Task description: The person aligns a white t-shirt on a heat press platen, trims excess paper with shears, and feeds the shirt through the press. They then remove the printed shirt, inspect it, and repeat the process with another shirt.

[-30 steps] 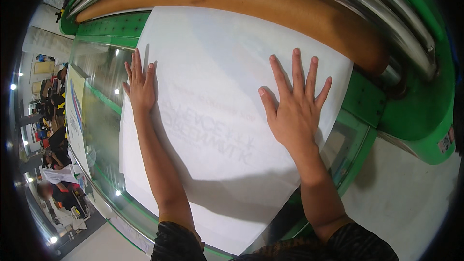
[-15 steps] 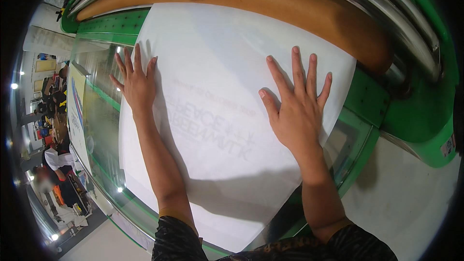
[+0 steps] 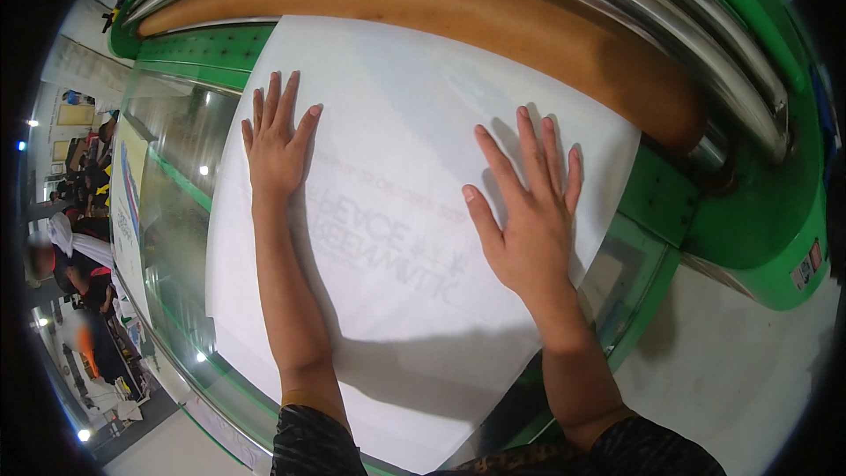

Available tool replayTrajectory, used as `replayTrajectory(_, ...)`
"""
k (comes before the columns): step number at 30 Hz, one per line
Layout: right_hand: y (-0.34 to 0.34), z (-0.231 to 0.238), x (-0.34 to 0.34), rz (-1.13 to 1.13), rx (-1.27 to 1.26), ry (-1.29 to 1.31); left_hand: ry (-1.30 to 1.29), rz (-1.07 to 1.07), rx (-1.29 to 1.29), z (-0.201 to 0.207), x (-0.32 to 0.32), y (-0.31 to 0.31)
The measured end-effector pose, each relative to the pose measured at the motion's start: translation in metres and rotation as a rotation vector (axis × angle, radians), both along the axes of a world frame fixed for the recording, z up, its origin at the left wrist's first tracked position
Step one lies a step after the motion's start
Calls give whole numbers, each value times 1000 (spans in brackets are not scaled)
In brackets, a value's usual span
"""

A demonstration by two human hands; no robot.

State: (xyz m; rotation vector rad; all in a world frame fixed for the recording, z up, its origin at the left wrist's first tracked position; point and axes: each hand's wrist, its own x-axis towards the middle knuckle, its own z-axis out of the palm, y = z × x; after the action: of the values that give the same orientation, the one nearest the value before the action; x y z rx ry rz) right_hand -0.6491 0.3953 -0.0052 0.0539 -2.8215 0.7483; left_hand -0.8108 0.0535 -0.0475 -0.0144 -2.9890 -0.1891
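A large white sheet of paper point(image 3: 397, 370) lies over the glass-topped bed of a green machine, with faint mirrored print and a pale coloured shape showing through it. On the sheet's left part rests my left hand point(image 3: 279, 145), fingers spread and holding nothing. My right hand point(image 3: 533, 220) lies on the right part with its fingers apart, likewise holding nothing. The paper's far edge meets the long brown roller point(image 3: 423, 0) or lies just before it; I cannot tell whether it goes under.
Shiny metal bars point(image 3: 705, 53) run behind the roller, ending at the machine's green side housing point(image 3: 749, 247). Glass panels point(image 3: 176, 238) show left of the paper, with another printed sheet point(image 3: 132, 185) near the left edge. People and cluttered tables are farther left.
My left hand has shifted right and slightly forward, from the paper's left edge onto the sheet. My right hand has come slightly left and nearer to me.
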Motion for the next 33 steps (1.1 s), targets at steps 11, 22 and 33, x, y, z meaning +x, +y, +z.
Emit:
replayTrajectory(11,-4,-7,5,-25,140,-159,9,-1,30,-2,-6,1)
replayTrajectory(22,-15,-7,1,96,21,-47,17,-8,-44,-3,-11,3)
replayTrajectory(33,-18,-12,6,90,127,-74,24,-8,-52,-7,-16,3)
